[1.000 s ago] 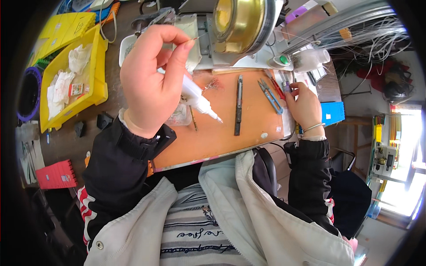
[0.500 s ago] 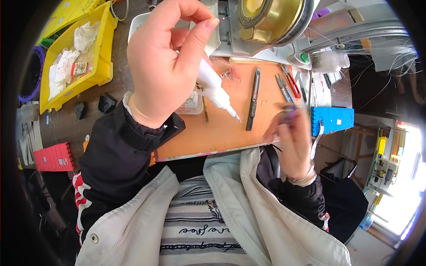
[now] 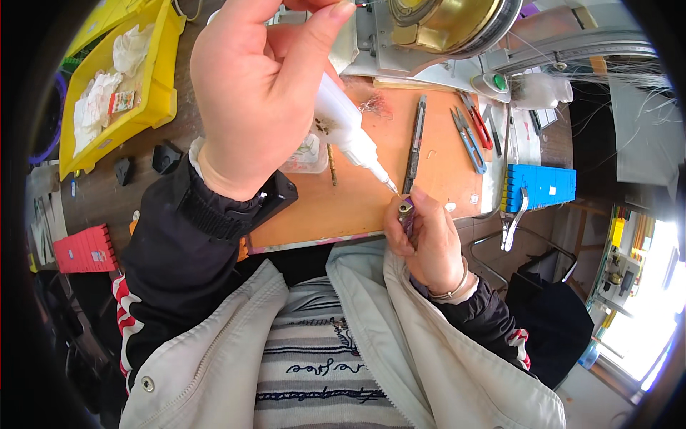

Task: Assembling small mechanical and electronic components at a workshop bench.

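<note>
My left hand is raised high, thumb and forefinger pinched on a thin strand with a small red and dark bit at the fingertips. From under its palm slants a white squeeze bottle, nozzle down to the right; the fingers around it are hidden, though it appears to be held there. My right hand is closed around a small purple lighter, whose metal top sits close by the nozzle tip. Just behind the lighter, a dark utility knife lies on the orange mat.
Blue-handled snips and red-handled pliers lie at the mat's right. A machine with a brass-coloured drum stands behind. A yellow bin is on the left, a clear small box by my left wrist, a blue box at right.
My right hand, blurred earlier, has moved left with the lighter to beside the nozzle tip. My left hand keeps its pinch and has shifted slightly up and left.
</note>
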`<state>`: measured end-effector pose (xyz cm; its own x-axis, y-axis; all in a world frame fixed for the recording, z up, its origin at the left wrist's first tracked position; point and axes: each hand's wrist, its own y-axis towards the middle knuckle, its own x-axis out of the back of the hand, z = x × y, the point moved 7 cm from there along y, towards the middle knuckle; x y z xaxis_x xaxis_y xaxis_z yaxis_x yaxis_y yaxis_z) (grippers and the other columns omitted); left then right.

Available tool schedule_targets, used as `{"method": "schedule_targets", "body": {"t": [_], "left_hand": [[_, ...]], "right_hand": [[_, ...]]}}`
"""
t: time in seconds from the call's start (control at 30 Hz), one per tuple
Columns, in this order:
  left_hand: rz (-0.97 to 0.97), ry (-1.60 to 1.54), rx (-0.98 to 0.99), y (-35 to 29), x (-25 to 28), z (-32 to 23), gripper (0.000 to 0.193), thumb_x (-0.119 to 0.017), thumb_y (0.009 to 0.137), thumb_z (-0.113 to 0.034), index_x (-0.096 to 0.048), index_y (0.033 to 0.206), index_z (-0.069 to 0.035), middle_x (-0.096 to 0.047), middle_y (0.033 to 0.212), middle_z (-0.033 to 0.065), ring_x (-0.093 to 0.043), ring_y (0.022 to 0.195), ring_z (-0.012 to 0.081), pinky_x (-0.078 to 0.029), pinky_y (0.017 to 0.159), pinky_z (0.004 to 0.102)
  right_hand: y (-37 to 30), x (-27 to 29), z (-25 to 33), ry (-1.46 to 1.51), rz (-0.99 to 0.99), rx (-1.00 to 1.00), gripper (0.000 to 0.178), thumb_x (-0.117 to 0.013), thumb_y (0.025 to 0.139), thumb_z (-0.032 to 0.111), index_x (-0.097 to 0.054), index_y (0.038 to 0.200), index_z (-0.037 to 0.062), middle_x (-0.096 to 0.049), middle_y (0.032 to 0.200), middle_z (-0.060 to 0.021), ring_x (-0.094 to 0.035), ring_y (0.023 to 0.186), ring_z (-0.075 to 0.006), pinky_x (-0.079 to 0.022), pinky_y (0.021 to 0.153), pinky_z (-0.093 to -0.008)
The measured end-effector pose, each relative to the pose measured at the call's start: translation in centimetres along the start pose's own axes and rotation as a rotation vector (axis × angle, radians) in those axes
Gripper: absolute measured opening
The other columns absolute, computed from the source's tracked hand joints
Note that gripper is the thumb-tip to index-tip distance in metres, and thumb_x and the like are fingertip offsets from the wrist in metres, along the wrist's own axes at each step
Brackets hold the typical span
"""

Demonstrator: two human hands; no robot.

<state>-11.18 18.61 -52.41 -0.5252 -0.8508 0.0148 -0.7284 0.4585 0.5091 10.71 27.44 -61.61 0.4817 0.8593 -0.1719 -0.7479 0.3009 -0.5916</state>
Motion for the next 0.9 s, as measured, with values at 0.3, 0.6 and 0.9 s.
{"method": "schedule_targets", "body": {"t": [0.3, 0.6, 0.9], "left_hand": [[-0.097, -0.030, 0.002, 0.2, -0.9, -1.3, 0.007, -0.057, 0.096, 0.000, -0.050, 0.098, 0.001, -0.052, 0.078, 0.0003, -0.056, 0.050, 0.0043, -0.041, 0.043, 0.0167], [-0.058, -0.043, 0.036, 0.2, -0.7, -1.1, 0.007, -0.058, 0.095, 0.002, -0.052, 0.098, 0.001, -0.053, 0.077, 0.0011, -0.058, 0.053, 0.0061, -0.044, 0.047, 0.0179], [-0.059, -0.187, 0.056, 0.2, -0.6, -0.1, 0.006, -0.057, 0.095, 0.004, -0.052, 0.098, 0.002, -0.053, 0.079, 0.0015, -0.058, 0.054, 0.0059, -0.044, 0.047, 0.0176]], "right_hand": [[0.2, -0.1, 0.0, 0.032, 0.015, 0.025, 0.054, -0.033, 0.105, 0.040, -0.047, 0.067, 0.0045, -0.039, 0.055, -0.0014, -0.029, 0.048, -0.0099, -0.024, 0.047, -0.0259], [0.2, -0.3, 0.1, 0.049, -0.027, -0.005, 0.052, -0.031, 0.105, 0.038, -0.044, 0.067, 0.0057, -0.036, 0.056, -0.0006, -0.027, 0.048, -0.0101, -0.025, 0.047, -0.0266], [0.3, -0.3, 0.0, 0.119, -0.016, -0.002, 0.051, -0.037, 0.104, 0.037, -0.052, 0.068, 0.0030, -0.040, 0.056, 0.0016, -0.033, 0.048, -0.0088, -0.026, 0.046, -0.0257]]}}
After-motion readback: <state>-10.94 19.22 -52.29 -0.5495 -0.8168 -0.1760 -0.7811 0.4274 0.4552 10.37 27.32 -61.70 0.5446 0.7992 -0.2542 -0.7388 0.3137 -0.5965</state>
